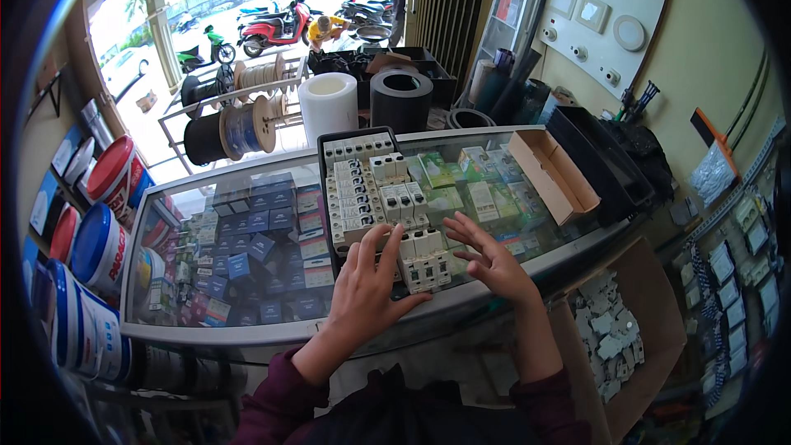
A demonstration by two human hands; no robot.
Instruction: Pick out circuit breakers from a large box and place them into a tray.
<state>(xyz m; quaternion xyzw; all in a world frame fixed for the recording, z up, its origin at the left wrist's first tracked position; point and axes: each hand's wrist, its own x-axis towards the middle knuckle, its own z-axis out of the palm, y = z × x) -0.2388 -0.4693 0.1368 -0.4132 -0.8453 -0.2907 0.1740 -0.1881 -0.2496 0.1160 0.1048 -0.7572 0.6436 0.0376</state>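
Observation:
A black tray (323, 188) holds rows of white miniature circuit breakers (355, 198) on the glass display counter. Beside these rows sits another group of breakers (403, 201) with black toggles. My left hand (364, 287) hovers over the tray's front part, fingers spread and thumb pointing right. Its fingertips are close to the breakers, but contact cannot be made out. Just right of the front breakers (425, 264), my right hand (499, 266) is raised with its fingers apart, holding nothing. My left hand covers the tray's front left corner.
The glass counter (216, 338) contains small boxes. An open cardboard box (553, 176) and black bins (602, 161) occupy its right end. White (327, 108) and black rolls (401, 105) stand behind. Below right, a carton (655, 346) holds white pieces. Two people are outside near motorbikes (275, 28).

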